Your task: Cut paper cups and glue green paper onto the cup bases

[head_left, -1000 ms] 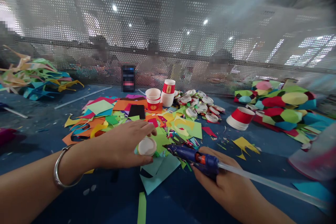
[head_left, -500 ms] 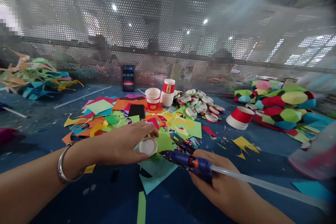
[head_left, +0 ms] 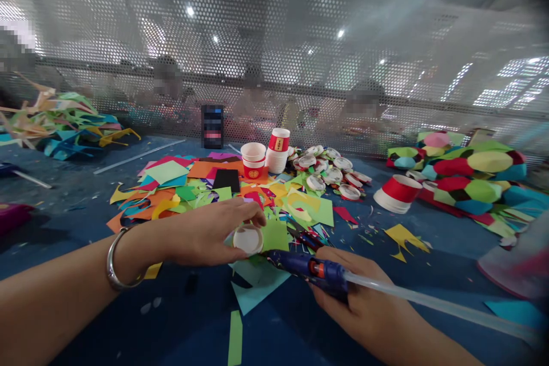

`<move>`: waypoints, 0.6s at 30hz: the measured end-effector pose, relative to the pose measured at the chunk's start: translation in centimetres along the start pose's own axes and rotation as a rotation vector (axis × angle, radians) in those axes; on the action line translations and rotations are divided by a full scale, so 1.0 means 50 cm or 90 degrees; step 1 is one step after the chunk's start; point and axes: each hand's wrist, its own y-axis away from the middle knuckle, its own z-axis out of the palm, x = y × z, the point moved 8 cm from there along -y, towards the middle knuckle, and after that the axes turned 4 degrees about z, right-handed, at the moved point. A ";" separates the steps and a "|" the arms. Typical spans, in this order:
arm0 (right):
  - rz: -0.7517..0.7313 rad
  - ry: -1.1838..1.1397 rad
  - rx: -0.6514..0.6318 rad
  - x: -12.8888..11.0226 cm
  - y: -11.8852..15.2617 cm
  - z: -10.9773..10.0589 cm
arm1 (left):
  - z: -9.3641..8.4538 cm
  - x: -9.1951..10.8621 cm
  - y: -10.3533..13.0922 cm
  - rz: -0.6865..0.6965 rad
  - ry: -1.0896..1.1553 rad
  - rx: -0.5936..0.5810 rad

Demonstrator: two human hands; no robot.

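Near the centre, my left hand [head_left: 214, 230], with a silver bangle at its wrist, grips a small round white cup base [head_left: 248, 238] between thumb and fingers. The base's flat face is turned up, over green paper [head_left: 275, 235]. In my right hand [head_left: 364, 289] is a dark blue glue gun [head_left: 306, 269] with a long translucent glue stick [head_left: 412, 295] out of its back end. The gun's tip points left, close to the lower right rim of the cup base. Whether the tip touches the rim, I cannot tell.
Coloured paper scraps [head_left: 169, 171] surround the hands. Behind stand paper cups [head_left: 253, 163], a phone [head_left: 212, 127] and a pile of cut cup bases [head_left: 332, 174]. A cup stack [head_left: 397, 193] and paper-covered pieces [head_left: 467, 174] lie at the right. A perforated metal screen [head_left: 274, 40] closes the back.
The whole view has shifted slightly, so most things sit a little further right. Against the cup base, the gun's tip looks about as close as before. Both hands keep their holds.
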 end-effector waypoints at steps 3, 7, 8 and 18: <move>0.004 0.000 0.002 0.001 -0.003 -0.001 | 0.000 0.001 -0.001 0.005 0.002 -0.007; 0.001 0.008 0.002 0.003 -0.004 0.000 | -0.001 0.004 0.001 0.007 0.003 -0.014; 0.003 0.011 0.004 0.005 -0.004 -0.001 | -0.001 0.004 0.002 0.007 0.003 -0.015; -0.004 0.017 0.028 0.010 -0.007 -0.006 | 0.000 0.009 0.003 0.016 0.011 -0.033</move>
